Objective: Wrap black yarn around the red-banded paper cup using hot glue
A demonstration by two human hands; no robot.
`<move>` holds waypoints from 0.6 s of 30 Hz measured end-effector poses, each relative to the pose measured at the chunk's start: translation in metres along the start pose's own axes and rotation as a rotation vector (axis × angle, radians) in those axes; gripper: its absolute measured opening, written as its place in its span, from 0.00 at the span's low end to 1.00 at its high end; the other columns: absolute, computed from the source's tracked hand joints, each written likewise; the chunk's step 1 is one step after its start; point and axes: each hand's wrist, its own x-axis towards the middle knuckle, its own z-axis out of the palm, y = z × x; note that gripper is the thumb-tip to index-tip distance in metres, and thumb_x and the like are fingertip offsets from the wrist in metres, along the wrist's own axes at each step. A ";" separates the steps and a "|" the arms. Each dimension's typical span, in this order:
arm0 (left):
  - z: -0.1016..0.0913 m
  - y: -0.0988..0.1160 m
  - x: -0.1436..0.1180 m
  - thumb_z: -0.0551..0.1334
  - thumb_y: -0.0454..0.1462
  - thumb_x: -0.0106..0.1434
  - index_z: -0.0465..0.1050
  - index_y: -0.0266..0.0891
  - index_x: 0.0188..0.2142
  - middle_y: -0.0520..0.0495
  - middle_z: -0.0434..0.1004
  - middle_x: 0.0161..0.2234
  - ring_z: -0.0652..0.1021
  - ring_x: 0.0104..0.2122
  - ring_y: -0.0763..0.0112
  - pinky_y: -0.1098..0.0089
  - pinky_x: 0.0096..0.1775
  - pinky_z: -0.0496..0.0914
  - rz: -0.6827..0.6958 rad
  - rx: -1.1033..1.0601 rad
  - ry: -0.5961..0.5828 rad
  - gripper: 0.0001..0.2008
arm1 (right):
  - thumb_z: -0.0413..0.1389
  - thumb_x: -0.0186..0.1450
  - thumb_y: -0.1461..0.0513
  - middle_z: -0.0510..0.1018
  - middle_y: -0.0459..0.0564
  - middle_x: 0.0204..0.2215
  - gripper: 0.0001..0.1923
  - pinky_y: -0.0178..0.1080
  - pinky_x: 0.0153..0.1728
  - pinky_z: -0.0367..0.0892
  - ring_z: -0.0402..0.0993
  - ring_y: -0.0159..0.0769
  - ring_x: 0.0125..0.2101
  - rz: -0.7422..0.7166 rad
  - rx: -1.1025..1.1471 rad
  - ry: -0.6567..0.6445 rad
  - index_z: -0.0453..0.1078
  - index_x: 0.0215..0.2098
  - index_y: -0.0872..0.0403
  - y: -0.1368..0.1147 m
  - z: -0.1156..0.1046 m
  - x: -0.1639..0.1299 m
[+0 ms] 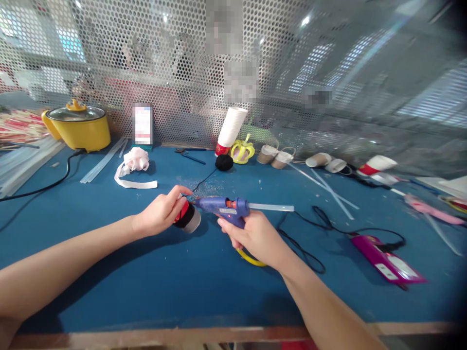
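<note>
My right hand (pixel 255 238) grips a blue glue gun (pixel 224 206) with a clear glue stick poking out of its back end; its nozzle points left. My left hand (pixel 160 214) holds a small paper cup (pixel 189 219) lying on its side, wrapped in black with a red band. The nozzle tip meets the cup near my left fingertips. A black yarn strand runs from the cup back to a black yarn ball (pixel 224 162). The gun's black cord trails right across the blue table (pixel 109 272).
A yellow pot (pixel 78 127) stands back left beside clear glue sticks (pixel 104 163) and a pink ribbon (pixel 133 163). A stack of white cups (pixel 231 129), a yellow crown shape (pixel 242 151), several cup baskets and a magenta package (pixel 386 260) lie along the back and right.
</note>
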 end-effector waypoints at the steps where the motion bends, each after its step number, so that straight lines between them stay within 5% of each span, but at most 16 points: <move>1: 0.000 0.000 0.000 0.44 0.38 0.65 0.59 0.36 0.45 0.58 0.60 0.17 0.65 0.17 0.77 0.75 0.23 0.59 0.003 0.000 -0.002 0.13 | 0.50 0.60 0.56 0.66 0.41 0.10 0.11 0.32 0.17 0.63 0.64 0.29 0.12 0.003 0.001 -0.001 0.64 0.26 0.55 0.000 0.000 0.001; 18: 0.001 -0.001 0.000 0.44 0.37 0.65 0.58 0.34 0.45 0.59 0.60 0.17 0.65 0.16 0.79 0.76 0.22 0.59 0.001 -0.024 0.002 0.13 | 0.51 0.59 0.57 0.66 0.41 0.09 0.11 0.31 0.17 0.63 0.64 0.28 0.12 0.008 -0.006 0.012 0.64 0.23 0.55 -0.004 0.001 -0.005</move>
